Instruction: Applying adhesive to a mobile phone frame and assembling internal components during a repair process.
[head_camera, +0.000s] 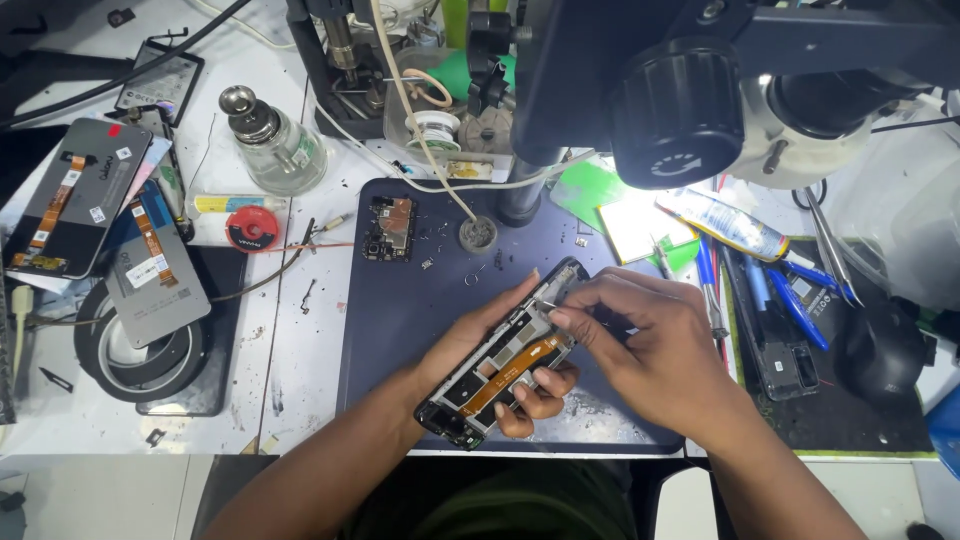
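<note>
Your left hand (480, 350) cradles opened phone frame (505, 355) over mat's (400, 320) front edge; right hand (650, 345) pinches thin tool, fingers closed.

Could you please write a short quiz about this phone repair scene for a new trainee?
1. True or false: the left hand holds the opened phone from underneath.
2. What does the right hand pinch at the phone's upper end?
A. a thin tool
B. a roll of tape
C. a glass bottle
3. Fill in: the loose circuit board lies on the dark blue ___.

Key:
1. True; it cradles the phone, tilted above the mat.
2. A; its tip is too small to identify.
3. mat
</note>
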